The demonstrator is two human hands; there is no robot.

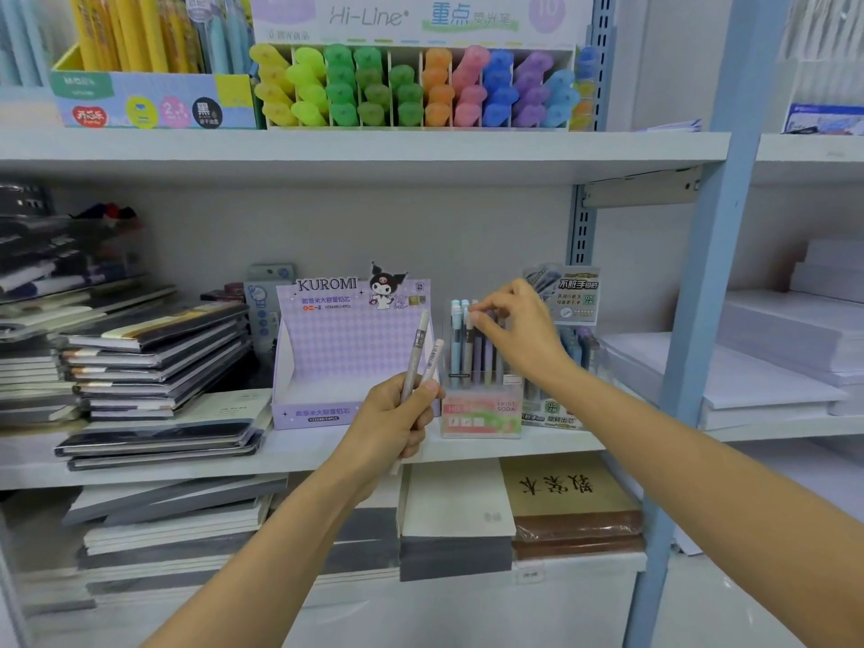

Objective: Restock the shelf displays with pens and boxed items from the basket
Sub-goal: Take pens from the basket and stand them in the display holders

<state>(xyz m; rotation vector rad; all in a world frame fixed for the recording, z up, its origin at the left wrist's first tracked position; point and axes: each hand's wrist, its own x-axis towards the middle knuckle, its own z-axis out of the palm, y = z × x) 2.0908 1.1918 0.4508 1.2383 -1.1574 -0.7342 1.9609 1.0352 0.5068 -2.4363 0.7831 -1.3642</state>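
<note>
My left hand (397, 420) grips two slim pens (421, 353), one grey and one pale pink, pointing up in front of the middle shelf. My right hand (512, 327) reaches over a small clear display box (481, 411) labelled Fruit Soda. Its fingertips pinch the top of a pen (470, 320) standing among several pastel pens in that box. Left of it stands an open purple Kuromi display box (348, 348), whose tray looks empty. No basket is in view.
Stacked notebooks (154, 362) fill the middle shelf's left side. A pen lead display (568, 297) stands right of the clear box. Highlighters in a Hi-Line rack (411, 86) sit on the upper shelf. Paper reams (771, 367) lie right of the blue upright (701, 320). More books lie on the lower shelf.
</note>
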